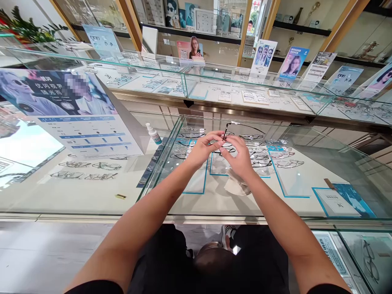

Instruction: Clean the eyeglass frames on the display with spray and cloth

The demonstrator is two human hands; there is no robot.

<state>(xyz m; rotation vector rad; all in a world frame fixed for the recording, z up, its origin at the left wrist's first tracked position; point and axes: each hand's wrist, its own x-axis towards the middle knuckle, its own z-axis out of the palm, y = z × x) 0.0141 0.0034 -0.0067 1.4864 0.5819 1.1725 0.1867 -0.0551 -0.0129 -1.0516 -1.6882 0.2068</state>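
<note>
Both my hands meet above a glass display counter (214,204). My left hand (203,148) pinches a thin dark pair of glasses (226,130), whose temple sticks up above the fingers. My right hand (240,157) is closed on the same glasses from the right, fingers curled round the frame. A pale cloth (235,183) seems to hang below my right hand; I cannot tell which fingers hold it. Under the glass lie several rows of eyeglass frames (260,157) on white trays.
A small white spray bottle (153,133) stands on the counter to the left of my hands. A large slanted advertising board (79,114) stands further left. Another glass counter (214,87) with frames and upright leaflets (263,55) runs behind. A blue card (343,200) lies inside at right.
</note>
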